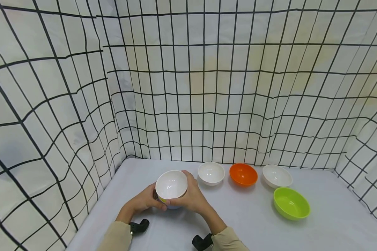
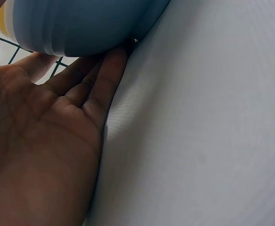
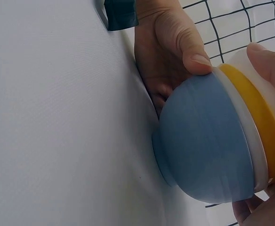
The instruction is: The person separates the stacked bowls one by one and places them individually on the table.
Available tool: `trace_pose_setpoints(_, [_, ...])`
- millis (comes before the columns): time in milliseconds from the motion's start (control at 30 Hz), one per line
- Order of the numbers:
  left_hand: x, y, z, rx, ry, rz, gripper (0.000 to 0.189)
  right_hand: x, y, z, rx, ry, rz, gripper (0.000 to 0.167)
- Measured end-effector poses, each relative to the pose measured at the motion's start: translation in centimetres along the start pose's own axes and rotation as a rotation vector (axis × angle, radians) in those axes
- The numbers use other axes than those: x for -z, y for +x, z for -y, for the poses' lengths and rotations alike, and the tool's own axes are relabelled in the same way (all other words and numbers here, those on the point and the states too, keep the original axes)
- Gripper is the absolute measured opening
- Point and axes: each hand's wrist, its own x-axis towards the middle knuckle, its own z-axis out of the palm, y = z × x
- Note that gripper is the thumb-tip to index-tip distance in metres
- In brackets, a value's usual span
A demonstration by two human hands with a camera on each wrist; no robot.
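Note:
Both hands hold a stack of nested bowls low over the left part of the table. The top one shows a white inside; below its rim come a yellow bowl, a white edge and a blue bowl at the bottom. My left hand grips the stack's left side, its thumb against the blue bowl near the rim and its fingers reaching round low down. From the right, my right hand grips the upper part, thumb in front and fingers behind. The blue bowl's base is at the tabletop.
On the white table stand a white bowl, an orange bowl and another white bowl in a back row. A green bowl is nearer, at the right. White walls with a black grid enclose the table.

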Motion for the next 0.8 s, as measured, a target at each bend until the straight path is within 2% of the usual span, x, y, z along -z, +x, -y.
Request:
trace_pose_setpoints(500, [0.0, 0.0, 0.0, 0.014, -0.02, -0.001, 0.105, 0.5, 0.1, 0.2, 0.035, 0.025, 0.0, 0.113])
trace_pose_setpoints(800, [-0.1, 0.0, -0.1, 0.036, -0.01, -0.003, 0.106, 1.2, 0.1, 0.9, 0.027, 0.016, 0.001, 0.111])
